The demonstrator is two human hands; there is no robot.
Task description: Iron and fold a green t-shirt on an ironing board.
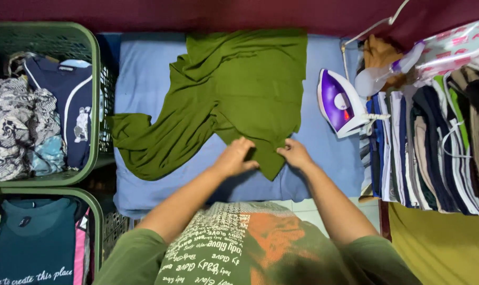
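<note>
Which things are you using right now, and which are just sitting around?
In use: green garment, left hand, right hand, blue padded surface.

Sitting around: purple iron, spray bottle, green baskets of clothes, row of folded clothes.

Shiny pink-and-white printed plastic package [455, 47] at top right, above the folded clothes [434, 153].

matt olive cloth garment [239, 89], glossy plastic iron [338, 103], matt blue cloth board cover [144, 68]

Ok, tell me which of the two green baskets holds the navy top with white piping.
The upper green basket, farther from the person, beside the green garment's sleeve. The lower basket holds a teal printed shirt instead.
</note>
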